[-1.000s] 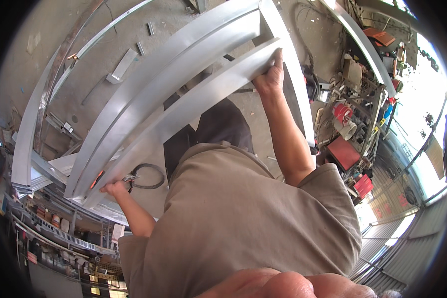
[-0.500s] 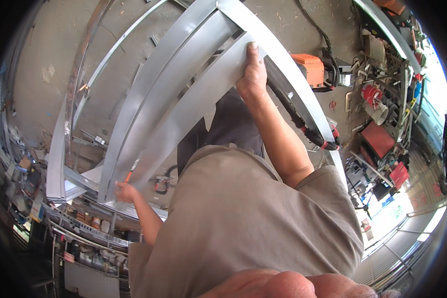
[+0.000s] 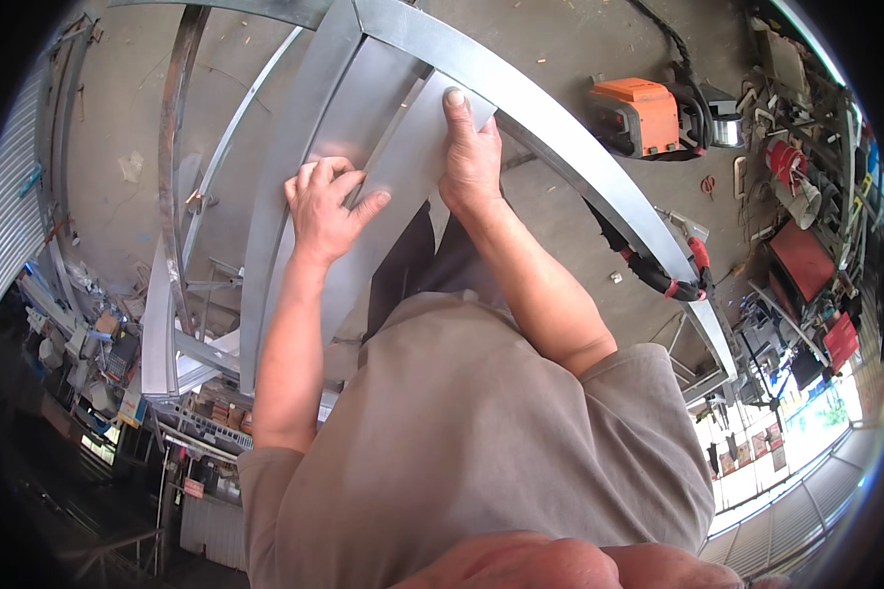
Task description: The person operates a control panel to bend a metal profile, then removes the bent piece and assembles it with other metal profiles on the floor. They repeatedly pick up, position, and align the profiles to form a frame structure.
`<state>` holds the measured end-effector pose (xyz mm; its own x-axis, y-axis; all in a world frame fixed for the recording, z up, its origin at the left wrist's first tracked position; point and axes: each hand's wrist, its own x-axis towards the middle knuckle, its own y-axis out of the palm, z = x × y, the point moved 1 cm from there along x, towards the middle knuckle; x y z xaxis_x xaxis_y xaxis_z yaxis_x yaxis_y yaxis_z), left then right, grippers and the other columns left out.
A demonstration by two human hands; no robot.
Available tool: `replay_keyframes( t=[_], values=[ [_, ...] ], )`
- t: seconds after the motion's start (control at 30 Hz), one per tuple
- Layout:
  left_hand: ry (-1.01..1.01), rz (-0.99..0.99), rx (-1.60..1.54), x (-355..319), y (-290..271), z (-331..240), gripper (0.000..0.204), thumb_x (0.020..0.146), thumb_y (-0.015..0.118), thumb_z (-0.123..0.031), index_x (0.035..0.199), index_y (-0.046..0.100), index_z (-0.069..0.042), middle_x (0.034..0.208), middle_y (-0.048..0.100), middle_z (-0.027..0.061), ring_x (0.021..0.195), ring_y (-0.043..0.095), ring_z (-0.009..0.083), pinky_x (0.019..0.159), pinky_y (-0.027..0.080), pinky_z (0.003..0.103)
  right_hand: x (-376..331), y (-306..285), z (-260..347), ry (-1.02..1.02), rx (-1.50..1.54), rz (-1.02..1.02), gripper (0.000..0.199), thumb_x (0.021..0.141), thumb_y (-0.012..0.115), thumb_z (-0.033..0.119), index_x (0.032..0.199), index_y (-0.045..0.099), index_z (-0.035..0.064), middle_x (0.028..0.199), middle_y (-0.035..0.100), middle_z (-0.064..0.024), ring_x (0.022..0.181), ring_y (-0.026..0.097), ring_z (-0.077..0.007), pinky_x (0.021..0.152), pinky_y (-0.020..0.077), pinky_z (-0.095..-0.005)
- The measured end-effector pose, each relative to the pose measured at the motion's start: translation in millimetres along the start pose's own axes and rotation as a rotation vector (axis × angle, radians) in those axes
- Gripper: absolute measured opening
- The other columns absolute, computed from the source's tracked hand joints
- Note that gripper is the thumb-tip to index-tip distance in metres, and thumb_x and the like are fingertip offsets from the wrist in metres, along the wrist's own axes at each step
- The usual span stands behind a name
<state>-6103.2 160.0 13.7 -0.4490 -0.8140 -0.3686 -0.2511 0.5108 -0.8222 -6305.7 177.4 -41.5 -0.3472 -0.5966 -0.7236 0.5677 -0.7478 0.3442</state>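
Note:
A long flat grey metal strip (image 3: 417,147) slants down across the frame in front of me. My right hand (image 3: 472,162) grips its upper end, thumb pressed flat on the face and fingers hidden underneath. My left hand (image 3: 326,208) is partway down the strip at its left edge, thumb over the face and fingers bent at the edge. Beside it, a wider metal panel (image 3: 363,103) sits inside the metal frame (image 3: 309,108), with a narrow gap between panel and strip. The frame's curved rail (image 3: 550,128) passes beyond my right hand.
An orange machine (image 3: 648,118) with a black cable stands on the floor to the right. Black cable with red bands (image 3: 673,290) hangs over the rail. A rusty bar (image 3: 172,157) lies at left. Tools and scrap, including a red panel (image 3: 803,260), crowd the right side.
My left hand has moved up and right from the strip's lower end to its middle. The orange pencil-like tool it held is out of sight. My right hand keeps its grip.

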Motion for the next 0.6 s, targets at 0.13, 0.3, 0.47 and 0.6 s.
replay_keyframes(
  t=[0.13,0.3,0.47,0.6],
  values=[
    [0.008,0.054,0.014,1,1,7,0.052,0.083,0.079,-0.056,0.103,0.076,-0.008,0.115,0.063,0.0017,0.117,0.053,0.0259,0.102,0.033,0.046,-3,0,3,0.007,0.025,0.034,0.072,0.093,0.079,0.047,0.142,0.054,0.0013,0.134,0.061,-0.0098,0.122,0.057,-0.0215,0.105,0.0465,-0.0393],
    [0.001,0.133,0.020,8,-6,5,0.061,0.084,0.073,-0.066,0.104,0.078,-0.009,0.115,0.063,0.0008,0.115,0.052,0.0254,0.101,0.032,0.046,-2,1,5,0.060,0.084,0.028,0.067,0.094,0.080,0.043,0.140,0.054,0.0020,0.130,0.062,-0.0081,0.119,0.058,-0.0199,0.104,0.0472,-0.0388],
    [-0.018,0.223,0.050,13,-13,3,0.062,0.085,0.073,-0.066,0.107,0.079,-0.008,0.118,0.064,0.0018,0.116,0.052,0.0255,0.101,0.033,0.045,2,-3,2,0.096,0.097,0.033,0.061,0.095,0.080,0.040,0.137,0.057,0.0022,0.130,0.063,-0.0075,0.116,0.059,-0.0190,0.101,0.0491,-0.0378],
    [-0.037,0.258,0.050,17,-15,1,0.062,0.084,0.074,-0.065,0.107,0.079,-0.008,0.119,0.064,0.0023,0.118,0.051,0.0255,0.102,0.032,0.045,2,-3,3,0.096,0.122,0.044,0.061,0.095,0.080,0.040,0.137,0.057,0.0021,0.130,0.063,-0.0079,0.115,0.059,-0.0188,0.100,0.0499,-0.0372]
  ],
)
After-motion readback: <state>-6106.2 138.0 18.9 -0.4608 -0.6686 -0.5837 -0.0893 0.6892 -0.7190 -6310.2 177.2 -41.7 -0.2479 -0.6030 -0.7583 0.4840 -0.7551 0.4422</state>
